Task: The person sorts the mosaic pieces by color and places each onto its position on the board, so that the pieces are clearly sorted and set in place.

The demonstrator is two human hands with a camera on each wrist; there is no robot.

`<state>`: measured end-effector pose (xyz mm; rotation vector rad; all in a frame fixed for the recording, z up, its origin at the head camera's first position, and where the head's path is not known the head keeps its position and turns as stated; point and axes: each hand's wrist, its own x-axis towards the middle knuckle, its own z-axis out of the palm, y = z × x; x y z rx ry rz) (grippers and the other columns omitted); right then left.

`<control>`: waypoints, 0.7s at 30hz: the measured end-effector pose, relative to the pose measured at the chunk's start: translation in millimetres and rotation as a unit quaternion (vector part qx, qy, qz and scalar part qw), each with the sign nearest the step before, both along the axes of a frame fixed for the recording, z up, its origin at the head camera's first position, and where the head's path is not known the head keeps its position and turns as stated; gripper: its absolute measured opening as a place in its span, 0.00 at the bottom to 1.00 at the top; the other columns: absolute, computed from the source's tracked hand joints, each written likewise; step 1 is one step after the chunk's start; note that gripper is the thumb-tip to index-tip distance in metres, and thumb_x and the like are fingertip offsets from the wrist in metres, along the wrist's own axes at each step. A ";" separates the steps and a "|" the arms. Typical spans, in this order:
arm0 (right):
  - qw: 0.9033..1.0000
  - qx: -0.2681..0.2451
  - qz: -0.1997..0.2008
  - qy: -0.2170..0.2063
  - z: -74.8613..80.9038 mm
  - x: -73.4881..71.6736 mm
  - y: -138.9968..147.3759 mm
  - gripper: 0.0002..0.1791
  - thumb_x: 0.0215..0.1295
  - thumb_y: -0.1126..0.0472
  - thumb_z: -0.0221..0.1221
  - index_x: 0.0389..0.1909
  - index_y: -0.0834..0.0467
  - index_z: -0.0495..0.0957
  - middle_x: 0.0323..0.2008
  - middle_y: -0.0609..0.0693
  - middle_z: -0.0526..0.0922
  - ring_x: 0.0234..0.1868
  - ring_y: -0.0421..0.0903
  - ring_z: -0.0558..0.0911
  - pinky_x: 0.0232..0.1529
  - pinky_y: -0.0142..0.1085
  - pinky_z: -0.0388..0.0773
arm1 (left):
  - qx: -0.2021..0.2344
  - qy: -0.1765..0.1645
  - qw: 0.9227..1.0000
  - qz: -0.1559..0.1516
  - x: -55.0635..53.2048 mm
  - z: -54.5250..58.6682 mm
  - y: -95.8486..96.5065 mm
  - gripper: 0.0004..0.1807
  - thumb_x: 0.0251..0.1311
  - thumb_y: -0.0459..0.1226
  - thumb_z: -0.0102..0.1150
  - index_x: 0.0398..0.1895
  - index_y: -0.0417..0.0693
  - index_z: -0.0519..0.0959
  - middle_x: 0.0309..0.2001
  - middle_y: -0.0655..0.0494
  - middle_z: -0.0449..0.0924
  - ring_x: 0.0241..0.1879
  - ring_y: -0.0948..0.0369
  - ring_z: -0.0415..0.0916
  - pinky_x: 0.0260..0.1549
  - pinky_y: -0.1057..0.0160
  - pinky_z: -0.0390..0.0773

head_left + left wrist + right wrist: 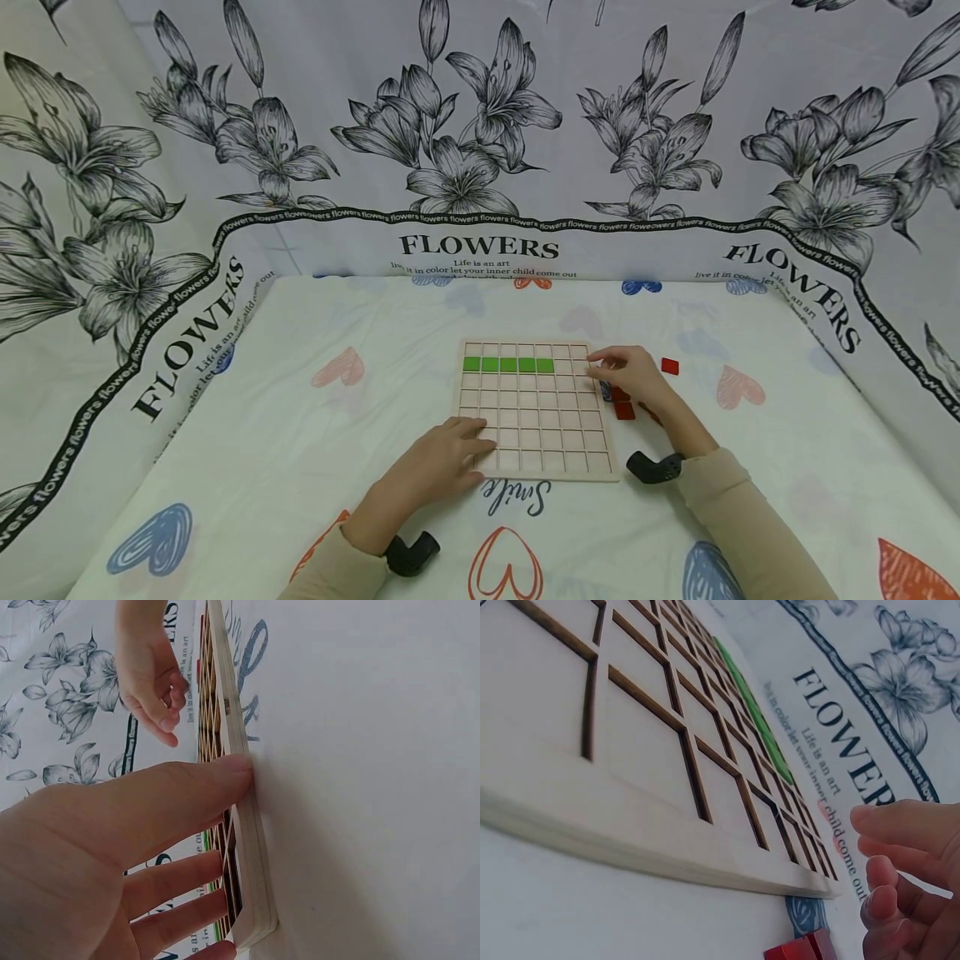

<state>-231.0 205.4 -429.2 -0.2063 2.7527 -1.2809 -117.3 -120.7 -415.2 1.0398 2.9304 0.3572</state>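
A pale wooden grid board (540,477) lies flat on the cloth, with a row of several green tiles (508,365) in its second row from the back. My left hand (438,458) rests on the board's front left corner, the thumb on the front edge and the fingers extended over the grid. Over the right edge, near the back, hovers my right hand (633,373). Its fingers are loosely bent, and nothing shows between thumb and fingertips in the right wrist view. Red tiles (624,411) lie beside the board, partly hidden under this hand.
One red tile (670,367) lies apart, to the right of the right hand. The white cloth (247,467) has printed hearts, and a curtain with black flowers (480,125) stands behind it. A black device (654,467) sits at the right wrist, another (412,554) at the left.
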 end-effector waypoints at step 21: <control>1.000 -0.020 -0.015 -0.013 4.0 7.6 28.8 0.22 0.63 0.54 0.62 0.52 0.65 0.79 0.29 0.47 0.74 0.26 0.37 0.70 0.23 0.28 0.70 | -0.001 -0.003 1.000 0.004 -1.0 -1.7 1.5 0.21 0.53 0.44 0.67 0.52 0.52 0.82 0.61 0.47 0.77 0.61 0.50 0.74 0.57 0.51 0.78</control>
